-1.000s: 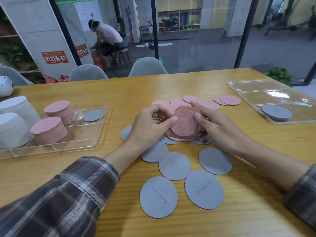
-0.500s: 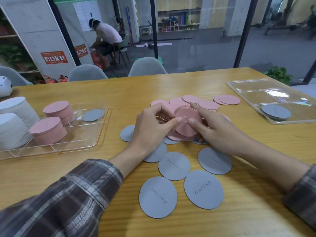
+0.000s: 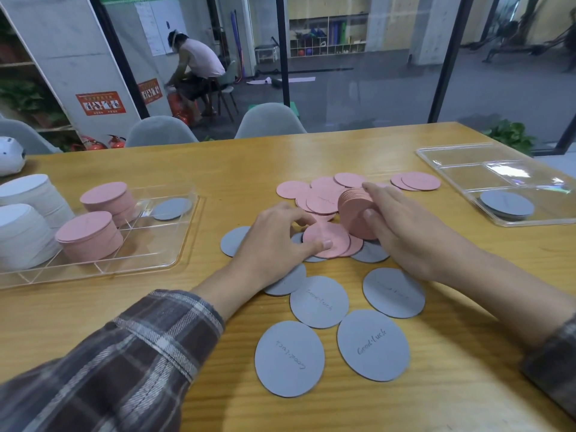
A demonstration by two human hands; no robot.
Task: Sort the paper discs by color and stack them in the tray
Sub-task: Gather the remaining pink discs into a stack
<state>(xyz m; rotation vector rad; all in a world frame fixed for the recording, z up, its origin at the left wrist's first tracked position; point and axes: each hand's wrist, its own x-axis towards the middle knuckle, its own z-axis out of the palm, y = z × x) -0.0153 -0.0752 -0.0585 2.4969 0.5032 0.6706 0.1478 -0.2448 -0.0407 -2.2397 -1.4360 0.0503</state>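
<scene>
Right hand (image 3: 402, 232): closed round a tilted pink stack (image 3: 353, 210), which is held on edge at frame centre. The thumb is set on the near face and the fingers are laid over the top rim. The stack's lower edge is rested on the discs beneath.

Left hand (image 3: 274, 241): a flat pink disc (image 3: 327, 241) is pinched just left of that stack, with the thumb on its near edge and the fingers curled over the far edge. The disc is laid on other pink and grey discs.

Loose pink discs (image 3: 321, 194) are spread overlapping just above the hands. Two more pink discs (image 3: 417, 181) are overlapped further right, apart from the spread.

Grey discs (image 3: 374, 344) are scattered flat at lower centre, and "Good luck" is written on several. A few more are partly hidden under the hands and the pink pile.

Left tray (image 3: 174, 260), clear and divided, mid left: two pink stacks (image 3: 88, 235) are stood in it. A single grey disc (image 3: 173, 208) is laid in the compartment right of the upper stack.

Right tray (image 3: 467, 157), clear, upper right: a low grey stack (image 3: 506, 203) is placed in its nearest compartment.

White stacks (image 3: 25, 194) are seen at the left edge; whether they are inside the tray cannot be told.

Everything is set on a wooden table (image 3: 218, 169).
</scene>
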